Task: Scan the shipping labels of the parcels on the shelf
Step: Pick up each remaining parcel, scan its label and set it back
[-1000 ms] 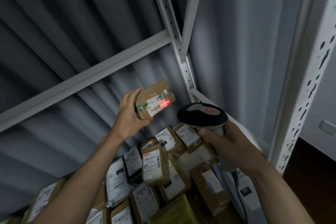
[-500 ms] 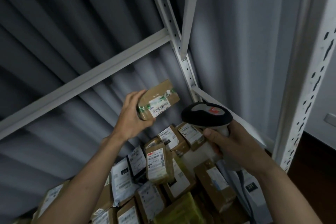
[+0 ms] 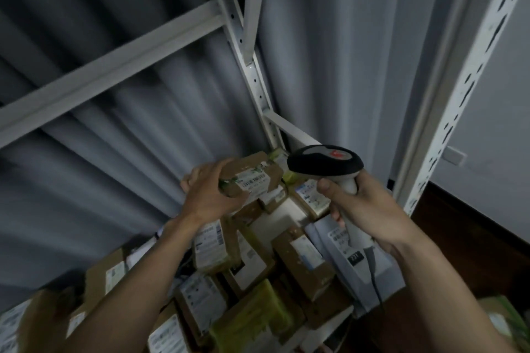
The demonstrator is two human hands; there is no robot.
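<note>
- Cardboard parcels (image 3: 304, 259) with white shipping labels are lying piled on the shelf, filling it from the left front corner to the right rear corner; the labels are blurred and unreadable.
- A yellow-green parcel (image 3: 252, 312) is sitting near the shelf's front edge, among the brown ones.
- Left hand (image 3: 209, 195) is gripping a small brown parcel (image 3: 252, 178) by its left end, fingers curled over the top and thumb underneath, holding it just above the pile toward the rear of the shelf.
- Its white label (image 3: 253, 182) is facing the camera, blurred.
- Right hand (image 3: 364, 206) is wrapping its fingers round the handle of a barcode scanner (image 3: 325, 163), thumb lying on the front of the handle.
- Scanner head is sitting just right of the held parcel, near the shelf's right rear corner; its cable (image 3: 374, 275) is hanging down over a grey mailer bag (image 3: 341, 249).
- White perforated shelf upright (image 3: 459, 89) is standing at the right edge.
</note>
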